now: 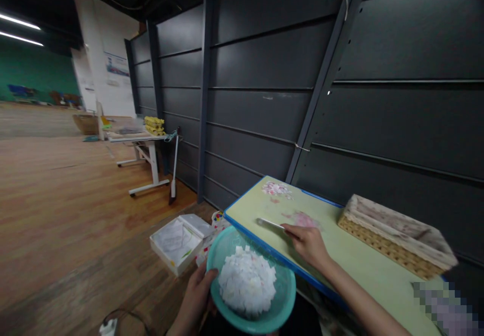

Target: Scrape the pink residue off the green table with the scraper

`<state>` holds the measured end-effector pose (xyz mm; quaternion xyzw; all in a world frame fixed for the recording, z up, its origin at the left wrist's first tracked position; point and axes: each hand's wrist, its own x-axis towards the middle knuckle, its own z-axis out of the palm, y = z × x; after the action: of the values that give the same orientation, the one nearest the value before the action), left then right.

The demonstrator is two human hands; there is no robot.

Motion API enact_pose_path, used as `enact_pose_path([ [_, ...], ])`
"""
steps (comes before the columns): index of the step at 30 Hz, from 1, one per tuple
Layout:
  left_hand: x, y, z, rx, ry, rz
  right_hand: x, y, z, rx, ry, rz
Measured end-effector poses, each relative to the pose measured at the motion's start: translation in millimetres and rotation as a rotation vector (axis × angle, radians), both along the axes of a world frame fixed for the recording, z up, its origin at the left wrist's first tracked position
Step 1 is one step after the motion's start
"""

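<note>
My left hand point(200, 285) grips the left rim of a teal plastic basin point(289, 295), thumb over the edge. Inside the basin is a heap of small white pieces point(247, 281), like cut paper. My right hand point(308, 242) is closed on the end of a slim pale tool point(270, 223) with a rounded tip; its exact kind is unclear. That tool is over the pale yellow tabletop point(249, 205) with a blue edge, its tip pointing left. Pinkish smears point(302, 220) and a patch of pink and white bits point(276, 188) mark the tabletop beyond my hand.
A cloth-lined wicker basket point(393, 245) stands on the table's right. On the floor at left lies an open white box point(177, 242), with a power plug point(109, 327) nearer me. Dark metal panels point(260, 109) rise behind. Another table point(139, 136) stands farther left.
</note>
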<state>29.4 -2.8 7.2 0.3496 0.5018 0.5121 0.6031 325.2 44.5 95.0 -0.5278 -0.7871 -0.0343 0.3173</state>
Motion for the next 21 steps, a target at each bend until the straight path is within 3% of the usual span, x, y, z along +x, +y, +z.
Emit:
enact_pose_path([
  [6, 0, -5, 14.6, 0.005, 0.049, -0.020, -10, -26, 11.6, -0.043, 0.078, 0.068],
  [13, 3, -6, 22.8, 0.018, 0.073, -0.018, -13, -33, 24.0, -0.143, 0.233, 0.086],
  [17, 3, -9, 26.0, 0.033, 0.036, -0.014, -4, -19, 25.7, -0.162, 0.279, 0.054],
  [21, 4, -12, 24.4, -0.006, 0.023, 0.005, 22, 26, 40.2, -0.096, 0.341, -0.126],
])
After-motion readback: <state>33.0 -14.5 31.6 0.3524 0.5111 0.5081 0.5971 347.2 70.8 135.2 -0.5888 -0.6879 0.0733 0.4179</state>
